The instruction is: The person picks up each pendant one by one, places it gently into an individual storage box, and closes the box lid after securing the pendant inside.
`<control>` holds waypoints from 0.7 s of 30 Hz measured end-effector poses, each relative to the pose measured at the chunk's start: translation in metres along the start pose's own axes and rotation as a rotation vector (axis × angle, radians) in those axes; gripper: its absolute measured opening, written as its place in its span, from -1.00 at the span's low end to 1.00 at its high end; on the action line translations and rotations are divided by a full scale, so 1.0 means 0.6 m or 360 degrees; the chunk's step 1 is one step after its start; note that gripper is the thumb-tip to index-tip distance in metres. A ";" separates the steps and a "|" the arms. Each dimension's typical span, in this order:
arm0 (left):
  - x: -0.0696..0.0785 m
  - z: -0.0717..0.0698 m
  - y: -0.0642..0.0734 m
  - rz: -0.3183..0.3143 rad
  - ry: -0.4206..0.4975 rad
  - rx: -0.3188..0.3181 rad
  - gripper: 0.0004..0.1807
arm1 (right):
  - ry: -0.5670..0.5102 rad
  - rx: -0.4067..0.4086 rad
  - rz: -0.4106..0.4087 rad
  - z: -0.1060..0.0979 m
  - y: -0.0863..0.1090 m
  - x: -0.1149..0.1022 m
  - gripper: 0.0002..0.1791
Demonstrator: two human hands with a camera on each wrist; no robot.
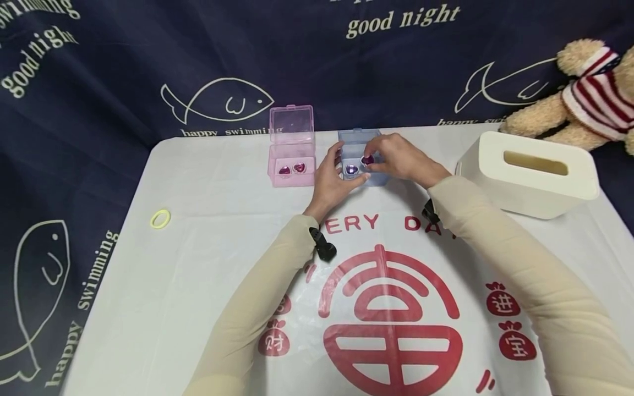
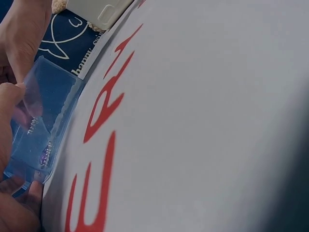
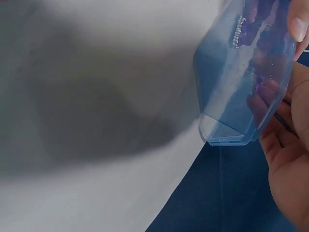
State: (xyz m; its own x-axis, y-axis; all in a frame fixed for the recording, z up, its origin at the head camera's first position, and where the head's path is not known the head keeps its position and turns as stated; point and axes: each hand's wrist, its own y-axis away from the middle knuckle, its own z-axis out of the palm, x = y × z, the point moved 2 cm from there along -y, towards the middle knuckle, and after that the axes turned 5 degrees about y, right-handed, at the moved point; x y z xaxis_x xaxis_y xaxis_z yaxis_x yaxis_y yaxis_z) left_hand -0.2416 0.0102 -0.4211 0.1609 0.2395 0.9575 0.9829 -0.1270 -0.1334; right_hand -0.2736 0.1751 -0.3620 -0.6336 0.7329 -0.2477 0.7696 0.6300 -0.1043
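A small clear blue plastic box (image 1: 353,149) stands with its lid up near the table's back edge. My left hand (image 1: 331,184) grips its left end, thumb along the front. Inside lies a light purple jewel (image 1: 351,169) with a beaded silvery rim. Over the box's right half, my right hand (image 1: 398,157) pinches a darker purple jewel (image 1: 367,160) between thumb and fingers. Through the blue wall (image 2: 55,96) in the left wrist view, fingertips and beaded rims show blurred. In the right wrist view, fingers reach behind the box's wall (image 3: 217,72).
Left of the blue box stands an open pink box (image 1: 292,149) holding two red jewels (image 1: 299,168). A yellow ring (image 1: 160,219) lies far left. At the right are a cream tissue box (image 1: 535,181) and a teddy bear (image 1: 594,104). A dark blue curtain (image 1: 317,55) hangs behind.
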 end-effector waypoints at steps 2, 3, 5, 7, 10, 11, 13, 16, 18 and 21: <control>0.001 0.000 0.000 0.0001 -0.0008 0.0001 0.01 | 0.0009 -0.0030 -0.0002 0.001 -0.001 0.002 -0.76; 0.001 0.000 0.001 0.0003 -0.0009 0.0001 0.02 | 0.0018 -0.0046 -0.0003 0.002 -0.002 0.003 -0.77; 0.002 0.000 0.001 0.0004 -0.0013 0.0002 0.02 | 0.0037 -0.0070 -0.0011 0.004 -0.005 0.004 -0.79; 0.002 0.001 0.001 0.0008 -0.0015 0.0003 0.01 | 0.0058 -0.0084 -0.0022 0.005 -0.007 0.004 -0.80; 0.001 0.002 0.001 0.0015 -0.0011 0.0007 0.01 | 0.0080 -0.0093 -0.0051 0.006 -0.008 0.005 -0.81; 0.001 0.002 0.001 0.0016 -0.0009 0.0008 0.01 | 0.0085 -0.0095 -0.0060 0.006 -0.008 0.004 -0.82; 0.001 0.003 0.001 0.0020 -0.0005 0.0006 0.02 | 0.0090 -0.0102 -0.0080 0.006 -0.008 0.003 -0.83; 0.000 0.004 0.001 0.0019 -0.0003 0.0002 0.02 | 0.0094 -0.0115 -0.0103 0.005 -0.008 0.002 -0.84; 0.000 0.003 0.001 0.0021 -0.0001 0.0000 0.02 | 0.0096 -0.0124 -0.0109 0.005 -0.009 0.001 -0.85; -0.001 0.002 0.001 0.0018 -0.0007 0.0000 0.01 | 0.0100 -0.0134 -0.0104 0.006 -0.011 0.001 -0.85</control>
State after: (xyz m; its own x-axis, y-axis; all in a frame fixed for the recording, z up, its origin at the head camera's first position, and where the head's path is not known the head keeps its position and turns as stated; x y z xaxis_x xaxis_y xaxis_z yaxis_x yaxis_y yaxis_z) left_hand -0.2407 0.0114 -0.4221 0.1724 0.2421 0.9548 0.9810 -0.1300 -0.1442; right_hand -0.2789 0.1706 -0.3651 -0.6880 0.7025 -0.1822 0.7187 0.6944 -0.0363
